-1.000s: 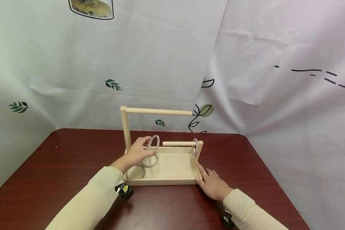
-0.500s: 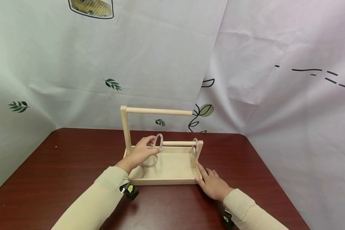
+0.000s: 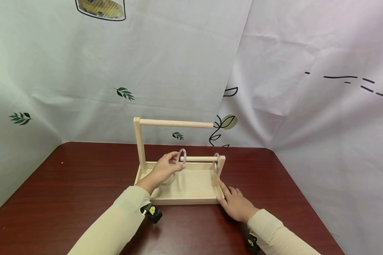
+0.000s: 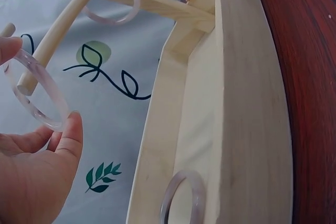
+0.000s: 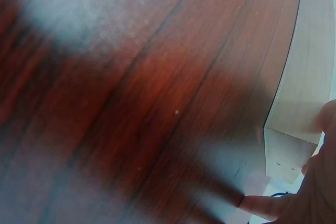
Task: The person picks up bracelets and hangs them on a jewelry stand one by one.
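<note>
My left hand point(image 3: 170, 163) pinches a translucent ring point(image 3: 181, 156) upright at the free left end of the lower dowel point(image 3: 199, 159). The left wrist view shows the dowel tip point(image 4: 25, 83) right at that ring point(image 4: 39, 93). A second ring point(image 3: 216, 163) hangs on the same dowel beside the short right post point(image 3: 220, 171). Another ring point(image 3: 168, 181) lies flat in the wooden tray point(image 3: 194, 191), partly behind my hand. My right hand point(image 3: 235, 202) lies flat on the table and touches the tray's right front corner point(image 5: 302, 93).
A tall post point(image 3: 139, 143) at the tray's left carries an upper dowel point(image 3: 175, 123) that reaches right over the tray. The stand sits on a dark red table point(image 3: 67, 184). Pale printed sheets point(image 3: 178, 63) hang close behind and to both sides.
My left hand has carried the ring to the right, from above the tray's left part to the free end of the lower dowel. The right hand has stayed put.
</note>
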Demonstrator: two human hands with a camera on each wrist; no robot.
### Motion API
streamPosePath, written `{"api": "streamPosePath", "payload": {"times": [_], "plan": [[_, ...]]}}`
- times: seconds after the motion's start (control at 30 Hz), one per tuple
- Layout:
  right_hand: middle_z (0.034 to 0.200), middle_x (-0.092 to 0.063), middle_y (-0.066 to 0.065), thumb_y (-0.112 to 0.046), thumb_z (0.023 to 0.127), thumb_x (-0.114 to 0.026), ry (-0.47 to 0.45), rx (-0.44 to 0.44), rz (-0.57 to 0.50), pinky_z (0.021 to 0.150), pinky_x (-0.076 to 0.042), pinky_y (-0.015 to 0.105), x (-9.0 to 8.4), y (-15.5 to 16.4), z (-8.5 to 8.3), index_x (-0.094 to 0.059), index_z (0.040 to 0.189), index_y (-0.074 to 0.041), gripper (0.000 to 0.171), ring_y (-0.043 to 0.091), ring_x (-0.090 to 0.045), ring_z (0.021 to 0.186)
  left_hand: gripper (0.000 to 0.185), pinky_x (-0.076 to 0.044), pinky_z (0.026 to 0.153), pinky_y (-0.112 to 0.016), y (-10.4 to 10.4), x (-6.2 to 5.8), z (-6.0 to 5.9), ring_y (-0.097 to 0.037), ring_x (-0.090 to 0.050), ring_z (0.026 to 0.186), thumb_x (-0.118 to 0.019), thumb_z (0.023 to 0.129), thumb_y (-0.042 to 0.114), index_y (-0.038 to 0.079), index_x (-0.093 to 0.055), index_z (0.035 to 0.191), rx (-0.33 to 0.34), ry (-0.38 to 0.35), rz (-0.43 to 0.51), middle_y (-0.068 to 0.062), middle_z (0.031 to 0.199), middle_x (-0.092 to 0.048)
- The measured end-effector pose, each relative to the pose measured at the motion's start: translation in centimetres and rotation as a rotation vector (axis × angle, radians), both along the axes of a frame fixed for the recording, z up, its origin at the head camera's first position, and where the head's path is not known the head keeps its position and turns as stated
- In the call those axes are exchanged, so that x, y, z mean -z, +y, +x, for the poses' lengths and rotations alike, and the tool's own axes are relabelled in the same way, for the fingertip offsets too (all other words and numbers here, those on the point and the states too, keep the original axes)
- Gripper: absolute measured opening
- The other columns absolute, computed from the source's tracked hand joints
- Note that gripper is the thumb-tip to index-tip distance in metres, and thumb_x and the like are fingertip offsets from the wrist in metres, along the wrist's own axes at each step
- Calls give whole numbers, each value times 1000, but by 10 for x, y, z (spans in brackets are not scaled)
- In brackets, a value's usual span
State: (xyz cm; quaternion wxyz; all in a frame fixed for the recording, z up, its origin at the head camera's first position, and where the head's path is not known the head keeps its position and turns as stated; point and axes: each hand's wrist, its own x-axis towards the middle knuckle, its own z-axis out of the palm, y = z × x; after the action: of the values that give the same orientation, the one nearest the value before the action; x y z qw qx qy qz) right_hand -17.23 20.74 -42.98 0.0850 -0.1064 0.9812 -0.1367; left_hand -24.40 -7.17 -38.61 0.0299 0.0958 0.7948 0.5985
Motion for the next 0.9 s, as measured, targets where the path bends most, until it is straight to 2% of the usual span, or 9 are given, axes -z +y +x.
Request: {"api": "streamPosePath", "payload": {"times": [0.3,0.57,0.73,0.9], "plan": [[139,-41,29,-43,102,-42,-8,4,-5,98,-36,63,-1,0,0,-24,155,-16,61,58,-34,128,64,-45,94,-38,11,4,0,-27,-50,109,-72,82,16,-2,-47,138,-21,-55,77,-17,121,-52],[139,-41,29,-42,102,-42,-9,2,-3,98,-36,63,-2,0,0,-24,154,-16,61,58,-34,128,66,-42,100,-44,20,6,3,-30,-50,116,-71,82,17,-1,-45,141,-29,-109,150,-19,124,-51],[139,-41,29,-42,102,-42,-6,-4,-4,99,-35,63,-2,0,0,-24,154,-15,61,58,-35,128,61,-43,97,-42,24,6,5,-26,-56,106,-70,83,17,1,-48,138,-29,-119,172,-15,113,-56],[139,-42,30,-41,103,-42,0,-9,-8,100,-35,63,-2,-1,0,-25,154,-14,61,58,-35,128,44,-47,93,-38,30,9,3,-18,-61,94,-68,84,13,1,-57,125,-9,-139,269,-10,101,-57]]}}
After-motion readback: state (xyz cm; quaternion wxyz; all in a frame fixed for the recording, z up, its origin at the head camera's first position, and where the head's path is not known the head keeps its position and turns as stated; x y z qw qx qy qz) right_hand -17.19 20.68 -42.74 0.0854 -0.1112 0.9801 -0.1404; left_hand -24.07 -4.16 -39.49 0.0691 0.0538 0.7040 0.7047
